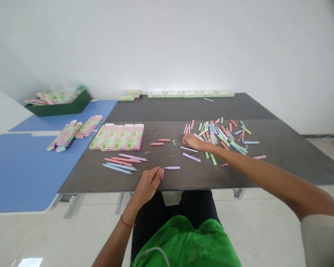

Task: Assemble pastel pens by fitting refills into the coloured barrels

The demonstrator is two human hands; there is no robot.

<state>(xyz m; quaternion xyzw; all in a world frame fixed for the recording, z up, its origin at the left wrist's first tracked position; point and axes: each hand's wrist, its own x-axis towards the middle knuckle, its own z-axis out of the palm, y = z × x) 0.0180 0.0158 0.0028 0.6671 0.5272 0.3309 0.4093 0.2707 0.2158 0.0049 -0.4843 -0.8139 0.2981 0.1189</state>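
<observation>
Tabletop (pixel 281 163) is stretching past the parts to a slanting right edge, and I am seeing room between the two hands. The left hand (pixel 150 180) is reaching over the front edge, fingers curling together just beside a slim purple barrel (pixel 172 168); whether they are clamping anything, I cannot tell. The right hand (pixel 193 142) is bending down at the left side of scattered pen parts (pixel 224 141), its fingertips hiding their grip from me. Those parts are lying right of centre, pink, green, blue and lilac, smooth narrow tubes mixing with thin white refills (pixel 189 149). Longer pens (pixel 119 161) are lying left, near flat-sided printed cartons (pixel 121 139).
</observation>
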